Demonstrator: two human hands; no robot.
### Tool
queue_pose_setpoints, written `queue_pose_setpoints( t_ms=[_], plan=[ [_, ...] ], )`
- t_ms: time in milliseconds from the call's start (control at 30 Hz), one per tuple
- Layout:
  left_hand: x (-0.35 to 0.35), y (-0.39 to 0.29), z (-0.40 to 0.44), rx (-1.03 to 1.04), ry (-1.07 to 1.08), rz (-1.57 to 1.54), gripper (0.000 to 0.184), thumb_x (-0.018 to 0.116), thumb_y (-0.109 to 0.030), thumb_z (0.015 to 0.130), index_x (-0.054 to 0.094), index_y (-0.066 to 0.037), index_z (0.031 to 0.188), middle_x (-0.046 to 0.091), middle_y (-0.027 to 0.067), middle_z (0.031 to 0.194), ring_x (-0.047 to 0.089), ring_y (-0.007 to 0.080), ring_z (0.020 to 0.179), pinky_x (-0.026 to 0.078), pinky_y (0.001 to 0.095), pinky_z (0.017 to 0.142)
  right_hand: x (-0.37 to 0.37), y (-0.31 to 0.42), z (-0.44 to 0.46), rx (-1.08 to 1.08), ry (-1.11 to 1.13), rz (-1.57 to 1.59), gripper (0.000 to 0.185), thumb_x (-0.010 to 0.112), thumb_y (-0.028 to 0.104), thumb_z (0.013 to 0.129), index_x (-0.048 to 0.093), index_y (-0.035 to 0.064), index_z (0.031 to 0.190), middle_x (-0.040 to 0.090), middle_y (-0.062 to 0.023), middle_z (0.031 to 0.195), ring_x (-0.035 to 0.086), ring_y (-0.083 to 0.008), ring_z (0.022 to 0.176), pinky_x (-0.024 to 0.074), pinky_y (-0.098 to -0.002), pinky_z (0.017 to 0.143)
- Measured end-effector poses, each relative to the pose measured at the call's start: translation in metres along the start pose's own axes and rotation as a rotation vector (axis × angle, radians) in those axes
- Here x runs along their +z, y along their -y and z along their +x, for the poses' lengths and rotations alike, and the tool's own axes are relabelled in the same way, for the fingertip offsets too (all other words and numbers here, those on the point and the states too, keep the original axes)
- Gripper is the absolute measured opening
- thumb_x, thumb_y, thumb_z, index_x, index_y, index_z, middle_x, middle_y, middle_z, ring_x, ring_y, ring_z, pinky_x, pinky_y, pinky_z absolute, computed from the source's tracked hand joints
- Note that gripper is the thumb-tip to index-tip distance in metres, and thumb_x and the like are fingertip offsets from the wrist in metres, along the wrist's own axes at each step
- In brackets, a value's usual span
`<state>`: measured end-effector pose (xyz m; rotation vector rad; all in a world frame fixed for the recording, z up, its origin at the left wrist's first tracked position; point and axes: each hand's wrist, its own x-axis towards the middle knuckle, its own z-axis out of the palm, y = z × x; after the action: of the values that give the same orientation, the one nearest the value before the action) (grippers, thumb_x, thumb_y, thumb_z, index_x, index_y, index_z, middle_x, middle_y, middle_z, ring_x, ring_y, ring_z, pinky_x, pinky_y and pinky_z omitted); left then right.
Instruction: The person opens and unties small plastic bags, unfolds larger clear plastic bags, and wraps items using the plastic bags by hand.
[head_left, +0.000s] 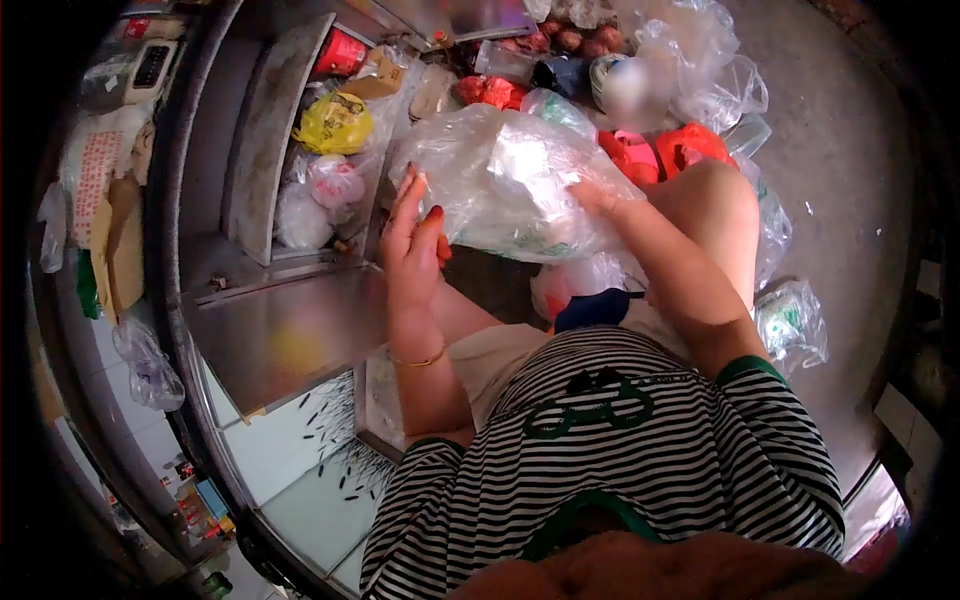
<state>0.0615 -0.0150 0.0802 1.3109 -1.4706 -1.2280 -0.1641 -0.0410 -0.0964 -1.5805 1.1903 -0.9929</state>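
Observation:
A large clear plastic bag (470,180) spreads out in front of my body, with a bright white patch on its right half. My left hand (412,225) is upright at the bag's left edge, fingers apart and pointing up, with reddish fingertips. At the bag's right side is my right hand (598,197), its fingers partly hidden in the glare of the plastic; what they hold cannot be made out. Below the bag, between my legs, sits another pale bag with red marks (575,285).
An open metal cabinet (270,150) on the left holds a yellow bag (335,123) and white bags (303,217). Its door (290,325) juts out beside my left arm. Red bags (695,147), onions (600,41) and clear bags (735,90) lie on the floor ahead.

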Motion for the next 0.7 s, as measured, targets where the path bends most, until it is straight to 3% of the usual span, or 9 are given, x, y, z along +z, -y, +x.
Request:
queue_pose_setpoints(
  t_ms=[100, 267, 333, 400, 500, 567, 633, 700],
  plan=[
    [0.004, -0.004, 0.003, -0.026, 0.024, -0.038, 0.044, 0.046, -0.001, 0.081, 0.046, -0.002, 0.125, 0.040, 0.0046, 0.135, 0.041, 0.0046, 0.054, 0.035, 0.0182, 0.047, -0.009, -0.003, -0.009, -0.033, 0.239, 0.454, 0.051, 0.057, 0.025, 0.084, 0.041, 0.0072, 0.129, 0.048, -0.0086, 0.126, 0.046, -0.0201, 0.114, 0.0335, -0.0345, 0.100],
    [0.011, -0.009, 0.027, 0.009, -0.059, -0.085, 0.047, 0.047, -0.006, 0.082, 0.043, -0.003, 0.128, 0.038, 0.0035, 0.136, 0.040, 0.0054, 0.052, 0.034, 0.0189, 0.046, 0.019, -0.012, -0.001, -0.072, 0.319, -0.115, 0.048, 0.061, 0.016, 0.079, 0.047, 0.0070, 0.124, 0.053, -0.0061, 0.119, 0.051, -0.0195, 0.106, 0.0368, -0.0347, 0.095],
    [0.004, 0.005, 0.039, -0.092, -0.175, -0.060, 0.047, 0.048, -0.006, 0.081, 0.043, -0.003, 0.128, 0.047, 0.0039, 0.124, 0.039, 0.0055, 0.051, 0.034, 0.0194, 0.045, 0.015, -0.001, -0.002, -0.059, 0.338, -0.249, 0.044, 0.060, 0.015, 0.079, 0.050, 0.0074, 0.121, 0.055, -0.0052, 0.116, 0.052, -0.0187, 0.103, 0.0380, -0.0338, 0.094],
    [-0.010, 0.028, 0.050, -0.185, -0.249, -0.065, 0.047, 0.049, -0.006, 0.081, 0.044, -0.004, 0.127, 0.053, 0.0032, 0.108, 0.039, 0.0056, 0.050, 0.033, 0.0200, 0.044, -0.012, 0.059, -0.012, -0.068, 0.291, -0.364, 0.038, 0.059, 0.014, 0.080, 0.053, 0.0078, 0.117, 0.057, -0.0041, 0.112, 0.053, -0.0179, 0.102, 0.0387, -0.0325, 0.093],
    [-0.026, 0.054, 0.058, -0.297, -0.295, -0.112, 0.046, 0.051, -0.006, 0.080, 0.047, -0.006, 0.125, 0.052, 0.0004, 0.080, 0.038, 0.0056, 0.049, 0.032, 0.0209, 0.041, -0.016, 0.046, -0.002, -0.088, 0.196, 0.039, 0.043, 0.058, 0.017, 0.076, 0.052, 0.0070, 0.117, 0.058, -0.0095, 0.111, 0.053, -0.0230, 0.103, 0.0385, -0.0315, 0.092],
    [-0.029, 0.060, 0.051, -0.341, -0.319, -0.134, 0.044, 0.052, -0.006, 0.079, 0.050, -0.008, 0.124, 0.045, -0.0018, 0.067, 0.037, 0.0055, 0.047, 0.031, 0.0213, 0.039, -0.016, 0.032, 0.002, 0.023, 0.109, 0.257, 0.037, 0.058, 0.017, 0.079, 0.054, 0.0075, 0.115, 0.059, -0.0068, 0.110, 0.053, -0.0205, 0.103, 0.0386, -0.0305, 0.092],
    [-0.031, 0.068, 0.046, -0.357, -0.310, -0.120, 0.043, 0.053, -0.006, 0.079, 0.051, -0.009, 0.122, 0.045, -0.0022, 0.067, 0.036, 0.0053, 0.045, 0.029, 0.0210, 0.038, -0.024, 0.036, 0.001, 0.027, 0.005, 0.323, 0.031, 0.057, 0.018, 0.082, 0.058, 0.0093, 0.111, 0.061, -0.0029, 0.107, 0.054, -0.0158, 0.099, 0.0412, -0.0290, 0.088],
    [-0.031, 0.074, 0.041, -0.378, -0.297, -0.094, 0.042, 0.053, -0.006, 0.079, 0.053, -0.011, 0.122, 0.045, -0.0025, 0.067, 0.035, 0.0051, 0.044, 0.028, 0.0206, 0.037, -0.028, 0.041, -0.001, 0.162, 0.020, 0.755, 0.031, 0.056, 0.018, 0.083, 0.057, 0.0083, 0.113, 0.061, -0.0043, 0.107, 0.055, -0.0147, 0.098, 0.0423, -0.0289, 0.087]
  ],
)
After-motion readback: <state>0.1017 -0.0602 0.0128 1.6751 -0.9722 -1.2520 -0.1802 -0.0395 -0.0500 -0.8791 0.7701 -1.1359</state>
